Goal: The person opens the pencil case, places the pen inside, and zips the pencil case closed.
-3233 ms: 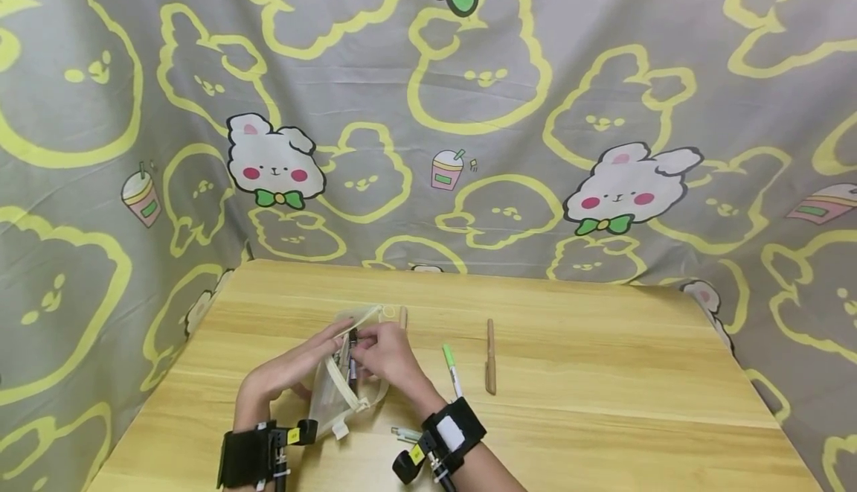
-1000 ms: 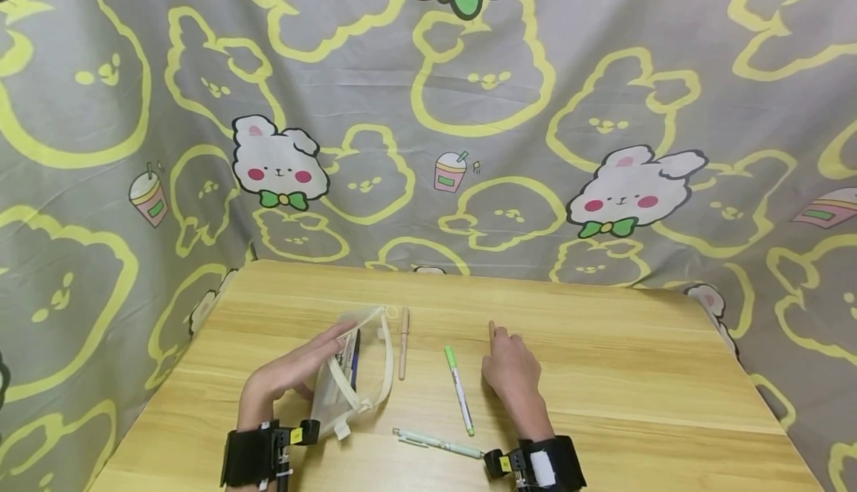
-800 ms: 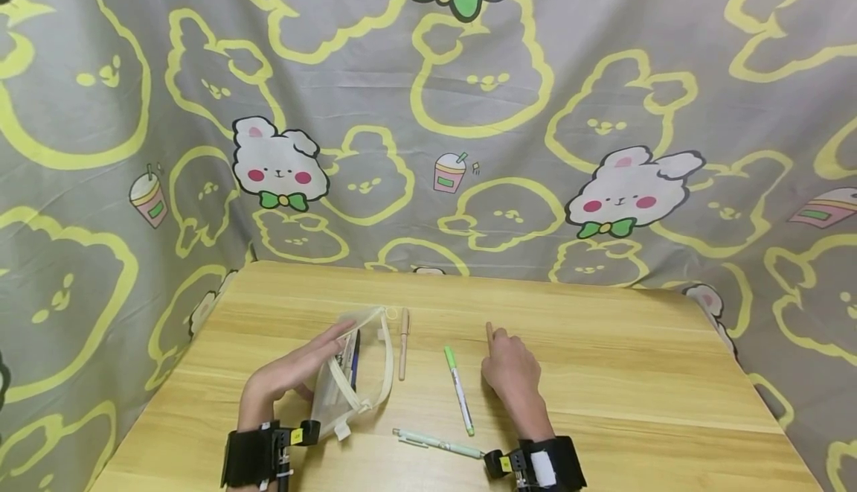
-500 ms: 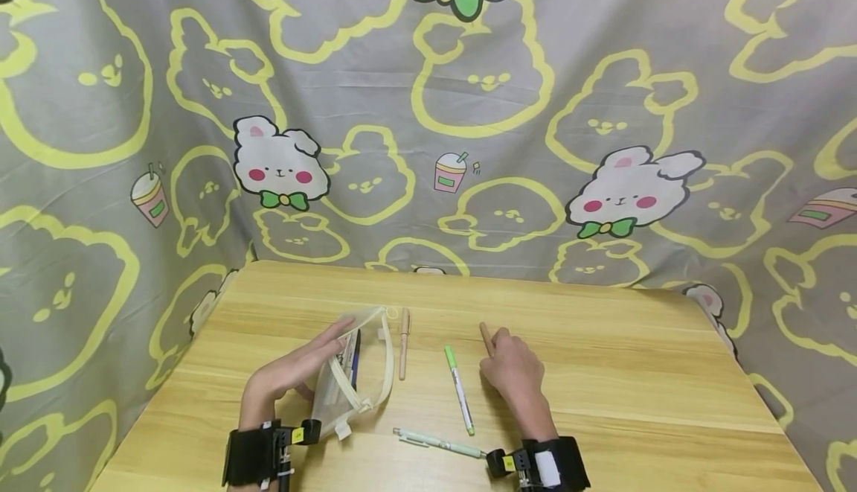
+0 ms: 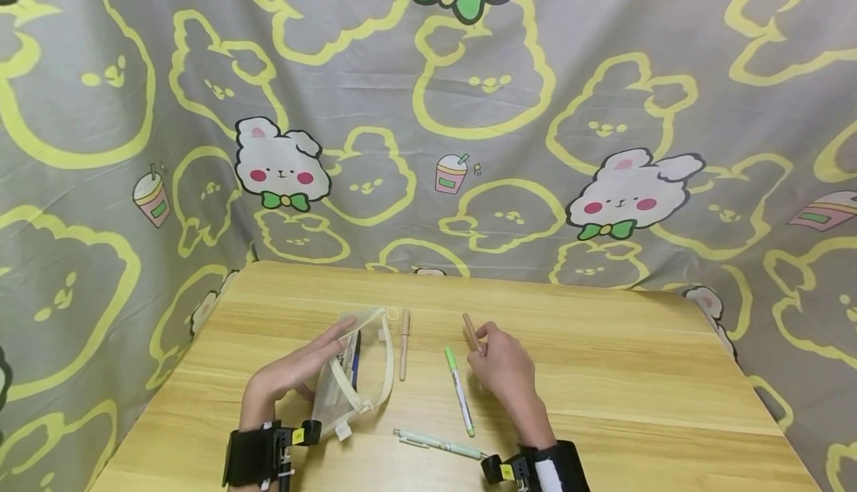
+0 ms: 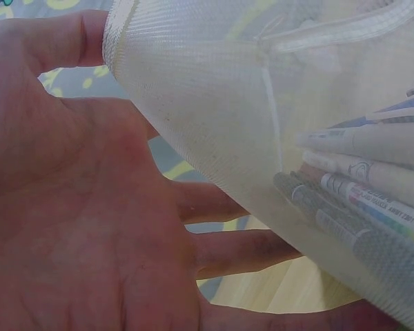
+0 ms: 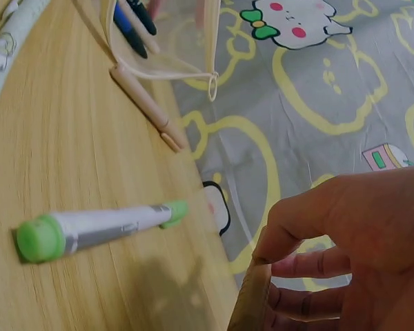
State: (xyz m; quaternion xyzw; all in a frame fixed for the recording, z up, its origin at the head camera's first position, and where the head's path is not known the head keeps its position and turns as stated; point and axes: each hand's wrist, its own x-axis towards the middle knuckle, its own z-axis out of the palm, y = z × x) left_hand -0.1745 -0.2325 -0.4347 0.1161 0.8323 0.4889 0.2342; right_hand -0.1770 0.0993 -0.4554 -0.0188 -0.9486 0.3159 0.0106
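My left hand (image 5: 300,362) holds the rim of a see-through mesh pencil pouch (image 5: 328,399), its mouth gaping toward the right. Seen from the left wrist, the fingers of that hand run behind the pouch edge, their tips hidden. Several pens (image 6: 372,200) lie inside the pouch. My right hand (image 5: 505,362) pinches a tan pen (image 5: 472,332) by one end, the other end pointing up and to the left. In the right wrist view, only a short part of this pen (image 7: 251,300) shows below the thumb and fingers.
A second tan pen (image 5: 405,344) lies right beside the pouch. A white marker with green ends (image 5: 460,391) lies between the pouch and my right hand. Nearer me is a pale green pen (image 5: 438,443). Patterned cloth (image 5: 495,157) hangs behind the wooden table (image 5: 636,403).
My right hand has left the pouch, taken the tan pen from the table on the right and swung it leftward. My left hand stays at the pouch.
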